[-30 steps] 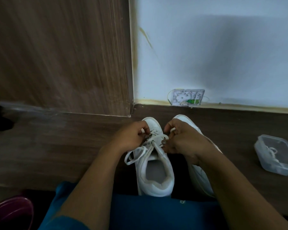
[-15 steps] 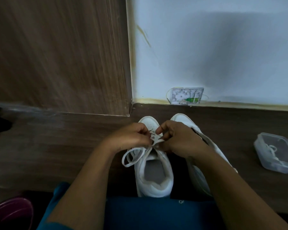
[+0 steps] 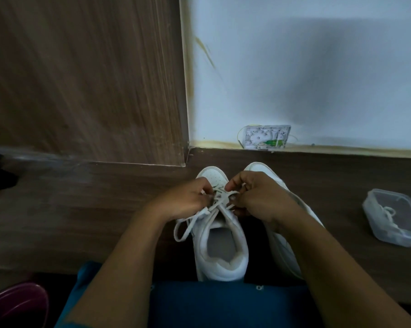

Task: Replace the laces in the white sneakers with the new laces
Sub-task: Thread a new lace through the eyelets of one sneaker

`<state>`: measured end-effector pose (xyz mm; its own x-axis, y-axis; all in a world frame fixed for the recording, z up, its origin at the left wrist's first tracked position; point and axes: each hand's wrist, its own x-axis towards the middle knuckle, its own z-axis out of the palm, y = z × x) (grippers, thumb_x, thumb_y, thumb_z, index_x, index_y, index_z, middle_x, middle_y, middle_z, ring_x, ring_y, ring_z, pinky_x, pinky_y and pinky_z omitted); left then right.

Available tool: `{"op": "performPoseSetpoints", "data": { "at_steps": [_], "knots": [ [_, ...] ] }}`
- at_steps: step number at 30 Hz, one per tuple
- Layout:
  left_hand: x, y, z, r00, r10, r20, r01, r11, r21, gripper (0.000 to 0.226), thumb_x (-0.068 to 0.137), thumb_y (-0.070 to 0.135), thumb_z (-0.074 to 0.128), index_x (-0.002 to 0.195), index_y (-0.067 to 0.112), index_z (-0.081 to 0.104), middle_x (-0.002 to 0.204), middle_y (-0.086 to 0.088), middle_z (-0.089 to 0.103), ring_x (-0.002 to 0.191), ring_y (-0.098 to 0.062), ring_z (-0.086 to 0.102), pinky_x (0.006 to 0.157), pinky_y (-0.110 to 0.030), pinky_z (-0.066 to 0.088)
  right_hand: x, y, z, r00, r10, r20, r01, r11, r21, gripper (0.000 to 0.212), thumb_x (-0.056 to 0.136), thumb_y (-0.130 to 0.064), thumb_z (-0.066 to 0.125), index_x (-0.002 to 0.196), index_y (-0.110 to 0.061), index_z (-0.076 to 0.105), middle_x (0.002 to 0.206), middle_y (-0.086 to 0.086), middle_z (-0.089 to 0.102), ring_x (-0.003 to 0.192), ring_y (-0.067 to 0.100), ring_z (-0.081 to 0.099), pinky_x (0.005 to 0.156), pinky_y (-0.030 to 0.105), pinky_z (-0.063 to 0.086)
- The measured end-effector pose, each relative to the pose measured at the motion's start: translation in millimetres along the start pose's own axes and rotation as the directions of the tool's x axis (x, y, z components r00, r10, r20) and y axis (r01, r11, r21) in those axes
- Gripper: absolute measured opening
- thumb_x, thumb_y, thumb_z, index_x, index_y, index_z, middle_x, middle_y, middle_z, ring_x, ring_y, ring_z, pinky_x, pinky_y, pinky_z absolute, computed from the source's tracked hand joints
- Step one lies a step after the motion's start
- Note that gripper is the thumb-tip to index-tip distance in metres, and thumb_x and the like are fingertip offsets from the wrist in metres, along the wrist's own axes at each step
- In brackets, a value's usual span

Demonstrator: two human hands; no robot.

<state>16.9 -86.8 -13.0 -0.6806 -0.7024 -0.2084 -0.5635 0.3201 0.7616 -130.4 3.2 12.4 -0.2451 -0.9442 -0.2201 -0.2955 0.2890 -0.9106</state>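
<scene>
Left hand (image 3: 185,200) and right hand (image 3: 256,200) pinch flat lace (image 3: 219,198).

I could not read any words, numbers or signs anywhere. The white sneakers (image 3: 223,266) showed no name that I could make out. The small clear box (image 3: 267,137) low on the wall had a green bit inside, but any marks on it were too small and blurry to read.
</scene>
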Motion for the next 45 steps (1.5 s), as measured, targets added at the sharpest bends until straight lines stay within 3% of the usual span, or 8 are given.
{"op": "performPoseSetpoints", "data": {
  "at_steps": [8,12,18,26,31,34,40,45],
  "knots": [
    [8.7,-4.2,4.7,0.988,0.004,-0.157,0.030,0.977,0.211,0.021,0.089,0.007,0.052,0.090,0.027,0.052,0.077,0.006,0.055,0.071,-0.013,0.055,0.064,-0.031,0.043,3.6,0.1,-2.7,1.000,0.002,0.015,-0.002,0.999,-0.032,0.023,0.071,0.013,0.056,0.076,-0.009,0.062,0.065,0.012,0.059,0.059,0.020,0.056,0.054,0.027,0.046],
    [8.2,-4.6,5.7,0.982,0.020,-0.187,0.018,0.980,0.197,0.017,0.089,0.007,0.056,0.087,0.023,0.052,0.070,0.007,0.053,0.065,-0.011,0.052,0.056,-0.026,0.037,14.8,0.0,-1.3,0.997,0.072,0.015,-0.074,0.989,0.132,0.030,0.074,0.018,0.043,0.068,-0.006,0.060,0.066,0.014,0.059,0.064,0.024,0.056,0.059,0.030,0.048],
    [8.7,1.2,9.9,0.965,0.010,-0.262,0.050,0.974,0.221,0.007,0.088,0.010,0.057,0.087,0.013,0.063,0.087,-0.005,0.064,0.085,-0.021,0.060,0.070,-0.028,0.043,30.6,13.2,14.0,0.982,-0.125,-0.145,0.060,0.920,-0.388,0.026,0.082,-0.014,0.063,0.060,-0.027,0.058,0.075,-0.004,0.066,0.078,0.012,0.062,0.075,0.026,0.049],
    [10.3,3.9,17.7,0.967,0.028,-0.255,0.054,0.949,0.310,0.010,0.090,0.008,0.047,0.082,0.010,0.052,0.092,-0.015,0.062,0.086,-0.026,0.056,0.062,-0.029,0.030,38.9,19.5,21.1,0.983,-0.118,-0.142,0.036,0.879,-0.476,0.031,0.081,-0.005,0.056,0.062,-0.029,0.050,0.090,-0.001,0.068,0.091,0.016,0.062,0.075,0.020,0.041],
    [10.3,8.2,16.9,0.963,-0.010,-0.269,0.068,0.976,0.208,0.013,0.088,0.009,0.046,0.080,0.002,0.053,0.085,-0.020,0.061,0.080,-0.031,0.057,0.063,-0.032,0.034,42.4,22.7,20.6,0.983,-0.144,-0.113,0.070,0.866,-0.495,0.015,0.081,-0.005,0.056,0.082,-0.019,0.060,0.090,-0.003,0.062,0.095,0.017,0.059,0.075,0.020,0.038],
    [9.8,5.5,15.8,0.954,-0.066,-0.291,0.086,0.995,0.056,0.010,0.087,0.009,0.048,0.086,0.008,0.058,0.071,-0.004,0.060,0.059,-0.016,0.054,0.052,-0.024,0.035,43.0,23.5,20.5,0.986,-0.136,-0.095,0.075,0.876,-0.477,0.018,0.081,-0.003,0.054,0.084,-0.019,0.060,0.090,-0.003,0.061,0.092,0.017,0.059,0.075,0.023,0.040],
    [12.7,3.4,16.4,0.963,-0.024,-0.270,0.063,0.989,0.137,0.017,0.087,0.003,0.054,0.077,0.017,0.057,0.087,-0.005,0.064,0.083,-0.020,0.060,0.068,-0.029,0.043,46.2,22.4,21.0,0.991,-0.126,-0.039,0.086,0.846,-0.526,0.022,0.085,-0.005,0.051,0.075,-0.025,0.048,0.084,-0.005,0.056,0.086,0.016,0.054,0.073,0.024,0.038],
    [16.5,-2.7,15.0,0.968,-0.109,-0.224,0.111,0.994,-0.002,0.026,0.087,-0.003,0.044,0.076,0.018,0.055,0.075,-0.007,0.057,0.060,-0.018,0.049,0.050,-0.028,0.037,44.6,19.9,23.8,0.991,-0.127,-0.040,0.086,0.844,-0.529,0.015,0.085,-0.005,0.049,0.085,-0.020,0.051,0.099,0.005,0.063,0.095,0.022,0.057,0.076,0.028,0.039]
  ]
}}
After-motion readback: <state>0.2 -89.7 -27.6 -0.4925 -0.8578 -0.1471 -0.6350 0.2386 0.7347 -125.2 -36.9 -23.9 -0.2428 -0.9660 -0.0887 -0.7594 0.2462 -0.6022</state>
